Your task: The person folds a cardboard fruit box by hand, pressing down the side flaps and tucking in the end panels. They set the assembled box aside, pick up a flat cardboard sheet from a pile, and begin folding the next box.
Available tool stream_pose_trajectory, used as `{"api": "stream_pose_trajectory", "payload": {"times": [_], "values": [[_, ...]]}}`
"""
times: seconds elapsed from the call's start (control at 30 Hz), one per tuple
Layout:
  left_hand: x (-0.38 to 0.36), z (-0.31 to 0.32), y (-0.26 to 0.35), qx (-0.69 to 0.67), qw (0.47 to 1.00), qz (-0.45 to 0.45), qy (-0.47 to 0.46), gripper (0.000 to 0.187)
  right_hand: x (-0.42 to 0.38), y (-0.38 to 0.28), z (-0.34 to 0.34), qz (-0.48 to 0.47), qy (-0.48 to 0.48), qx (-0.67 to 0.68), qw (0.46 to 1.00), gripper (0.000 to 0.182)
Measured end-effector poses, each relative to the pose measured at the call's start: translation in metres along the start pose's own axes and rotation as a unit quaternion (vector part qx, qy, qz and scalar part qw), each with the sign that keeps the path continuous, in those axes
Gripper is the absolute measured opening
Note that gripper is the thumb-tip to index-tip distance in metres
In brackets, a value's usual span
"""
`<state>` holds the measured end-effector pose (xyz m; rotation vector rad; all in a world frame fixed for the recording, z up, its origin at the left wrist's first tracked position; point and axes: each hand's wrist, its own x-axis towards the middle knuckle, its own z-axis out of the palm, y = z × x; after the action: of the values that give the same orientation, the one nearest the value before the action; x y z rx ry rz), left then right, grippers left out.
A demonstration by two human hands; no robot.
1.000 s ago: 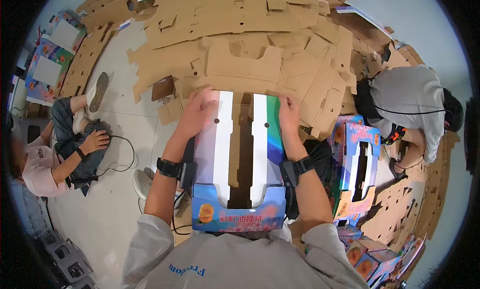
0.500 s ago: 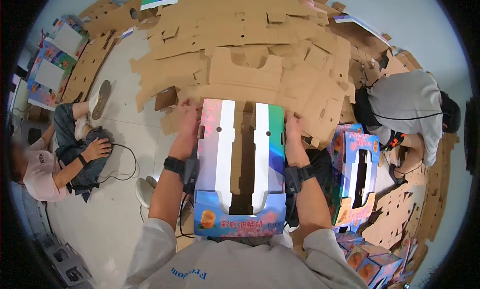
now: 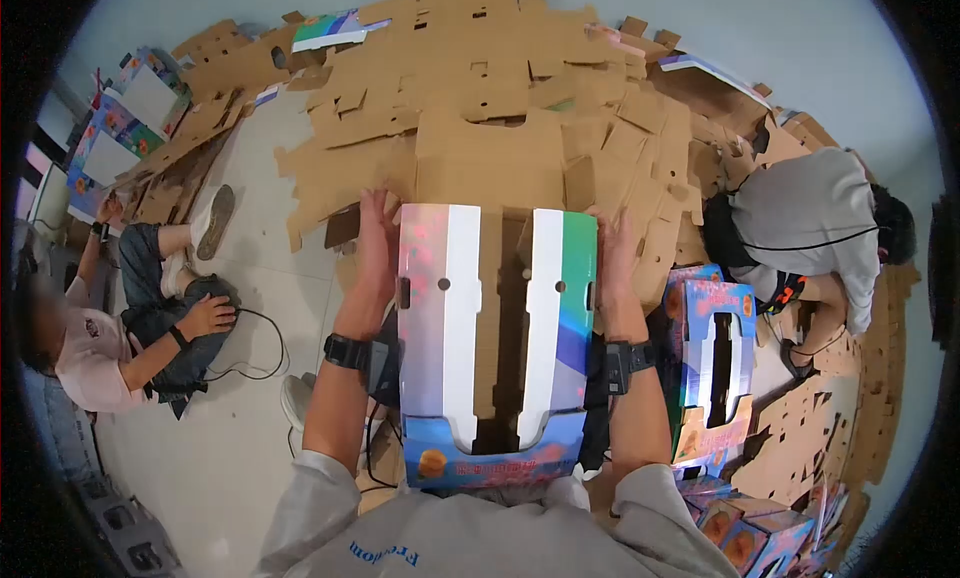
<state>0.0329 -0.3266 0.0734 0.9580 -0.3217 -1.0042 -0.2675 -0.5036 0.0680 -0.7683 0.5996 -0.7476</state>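
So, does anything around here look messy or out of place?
The flattened cardboard beyond the box looks untidy: its overlapping sheets lie at uneven angles, some flaps sticking up. The box itself, between the left hand and right hand, shows no obvious tear or crushing.

- Pale tiled floor, thin seams showing
- Flattened brown cardboard sheets, overlapping in a broad spread upon it
- Black cable, looped across the tiles
- Perforated cardboard panels, lying at right
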Motion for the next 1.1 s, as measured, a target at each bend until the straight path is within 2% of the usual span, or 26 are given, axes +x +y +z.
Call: {"api": "stream_pose_trajectory", "payload": {"times": [0.13, 0.23, 0.33, 0.37, 0.43, 0.47, 0.57, 0.67, 0.73, 0.77, 0.8, 0.87, 0.93, 0.97, 1.03, 1.1], "values": [[-0.016, 0.051, 0.045, 0.129, 0.988, 0.037, -0.081, 0.072, 0.009, -0.031, 0.015, -0.015, 0.068, -0.093, 0.993, 0.036], [-0.033, 0.098, 0.071, 0.073, 0.997, 0.006, -0.013, 0.072, 0.006, -0.063, 0.032, -0.053, 0.11, -0.177, 0.977, 0.041], [-0.024, 0.102, 0.079, 0.072, 0.994, -0.011, -0.087, 0.072, -0.02, -0.085, 0.063, -0.086, 0.072, -0.17, 0.979, 0.051], [-0.02, 0.099, 0.073, 0.08, 0.992, 0.007, -0.098, 0.071, -0.025, -0.087, 0.067, -0.097, 0.06, -0.168, 0.979, 0.056], [-0.008, 0.089, 0.052, 0.095, 0.987, 0.044, -0.119, 0.071, -0.024, -0.079, 0.058, -0.093, 0.024, -0.12, 0.988, 0.054], [-0.01, 0.093, 0.043, 0.092, 0.991, 0.056, -0.085, 0.064, -0.023, -0.073, 0.051, -0.092, 0.007, -0.096, 0.991, 0.053], [-0.002, 0.085, 0.016, 0.093, 0.992, 0.055, -0.072, 0.047, -0.026, -0.057, 0.017, -0.093, 0.015, -0.104, 0.99, 0.044], [-0.025, 0.098, 0.026, 0.071, 0.996, -0.009, -0.051, 0.036, -0.036, -0.049, -0.014, -0.07, 0.184, -0.003, 0.98, 0.038], [-0.047, 0.118, 0.029, 0.098, 0.995, -0.02, 0.025, 0.028, -0.052, -0.04, -0.04, -0.173, 0.153, 0.037, 0.972, 0.039], [-0.056, 0.125, 0.028, 0.113, 0.991, -0.028, 0.065, 0.024, -0.059, -0.043, -0.038, -0.192, 0.103, -0.002, 0.976, 0.042], [-0.058, 0.12, 0.031, 0.233, 0.971, 0.046, -0.002, 0.022, -0.066, -0.046, -0.037, -0.213, 0.053, -0.039, 0.975, 0.046], [-0.061, 0.126, 0.019, 0.217, 0.94, 0.226, -0.136, 0.023, -0.077, -0.049, -0.036, -0.254, -0.025, -0.095, 0.962, 0.053], [-0.053, 0.113, 0.011, 0.176, 0.932, 0.241, -0.206, 0.024, -0.073, -0.052, -0.049, -0.237, -0.076, -0.098, 0.964, 0.047], [-0.049, 0.106, 0.006, 0.155, 0.926, 0.245, -0.242, 0.026, -0.075, -0.055, -0.046, -0.244, -0.075, -0.162, 0.953, 0.04], [-0.059, 0.109, 0.018, 0.132, 0.95, 0.15, -0.24, 0.037, -0.084, -0.061, -0.029, -0.251, -0.071, -0.29, 0.921, 0.029], [-0.062, 0.11, 0.032, 0.143, 0.968, 0.02, -0.206, 0.049, -0.094, -0.067, -0.018, -0.081, -0.004, -0.128, 0.988, 0.039]]}}
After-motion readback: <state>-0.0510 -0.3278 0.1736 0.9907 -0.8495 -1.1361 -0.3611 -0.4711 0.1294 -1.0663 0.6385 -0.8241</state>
